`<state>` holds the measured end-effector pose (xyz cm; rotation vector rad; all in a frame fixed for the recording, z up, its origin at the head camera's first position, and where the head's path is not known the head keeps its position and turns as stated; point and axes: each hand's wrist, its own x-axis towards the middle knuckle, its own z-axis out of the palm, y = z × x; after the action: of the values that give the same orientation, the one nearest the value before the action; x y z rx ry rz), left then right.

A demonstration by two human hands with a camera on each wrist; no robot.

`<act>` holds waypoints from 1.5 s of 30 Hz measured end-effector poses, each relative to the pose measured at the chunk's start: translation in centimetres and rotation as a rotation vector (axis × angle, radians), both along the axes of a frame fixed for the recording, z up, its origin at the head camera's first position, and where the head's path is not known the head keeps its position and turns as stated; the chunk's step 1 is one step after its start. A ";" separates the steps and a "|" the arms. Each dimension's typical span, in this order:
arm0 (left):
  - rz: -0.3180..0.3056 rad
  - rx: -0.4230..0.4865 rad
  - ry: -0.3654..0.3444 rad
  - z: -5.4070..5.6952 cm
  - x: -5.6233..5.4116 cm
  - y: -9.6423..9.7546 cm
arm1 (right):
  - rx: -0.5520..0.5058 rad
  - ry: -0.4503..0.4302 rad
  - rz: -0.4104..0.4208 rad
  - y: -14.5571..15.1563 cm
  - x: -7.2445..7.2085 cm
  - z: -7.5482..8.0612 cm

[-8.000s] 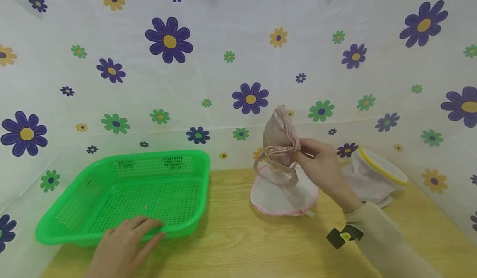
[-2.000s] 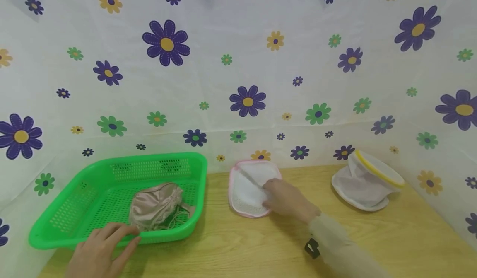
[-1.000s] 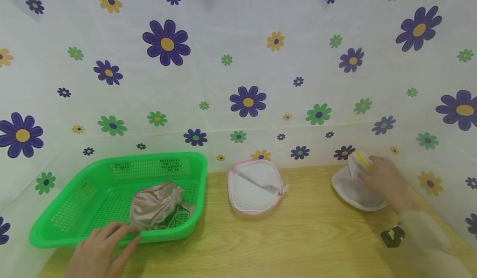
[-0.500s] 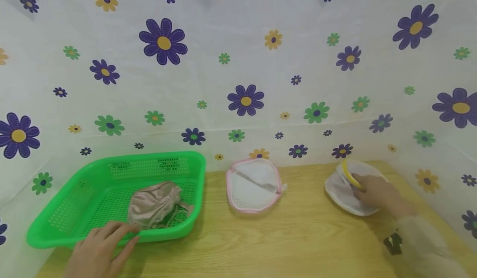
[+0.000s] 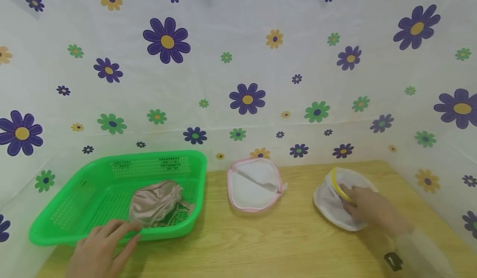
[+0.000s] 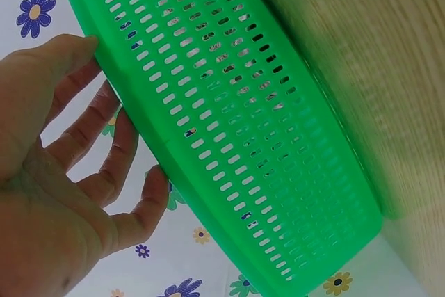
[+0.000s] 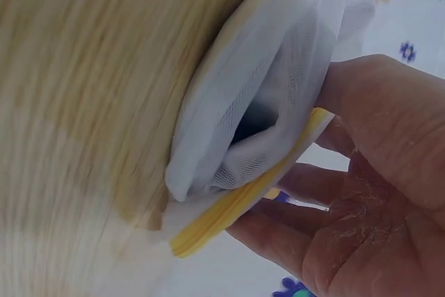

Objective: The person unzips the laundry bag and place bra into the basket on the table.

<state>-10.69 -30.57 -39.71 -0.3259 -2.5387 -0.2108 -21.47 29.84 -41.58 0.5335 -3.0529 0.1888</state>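
Observation:
My left hand (image 5: pixel 100 249) holds the near rim of a green plastic basket (image 5: pixel 203 174), its thumb and fingertips at the rim in the left wrist view. Inside the basket lies a folded mauve satin bra (image 5: pixel 154 203) with thin straps trailing to the right. My right hand (image 5: pixel 372 207) pinches the yellow-trimmed edge of a white mesh laundry bag (image 5: pixel 328 203) at the right of the table. In the right wrist view, the thumb is at the mesh and the fingers are behind the yellow trim (image 7: pixel 229 210); the bag's mouth gapes beside them.
A second white mesh laundry bag (image 5: pixel 247 193) with pink trim lies flat on the wooden table (image 5: pixel 238 245) between the basket and the right hand. A flower-printed white sheet (image 5: pixel 208 62) hangs behind the table and along its sides.
My right hand left the pink-trimmed bag, took hold of the yellow-trimmed one and drew it left and nearer. Earlier, it brought the bra into the basket. My left hand stays at the rim.

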 end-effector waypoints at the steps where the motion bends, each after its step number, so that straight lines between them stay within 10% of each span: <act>1: 0.001 0.001 -0.002 0.0 0.0 0.0 | 0.011 0.000 0.003 -0.3 0.2 0.0; 23: -0.004 0.014 0.031 -0.1 -0.2 0.1 | 0.096 0.138 -0.016 -8.5 3.7 -0.1; 45: 0.011 0.024 0.001 0.4 0.0 0.6 | -0.093 0.089 -0.008 -14.6 6.1 -0.4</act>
<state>-10.68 -30.00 -39.27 -0.3031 -2.5343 -0.2371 -15.33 15.26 -41.95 0.5094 -2.9428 0.2969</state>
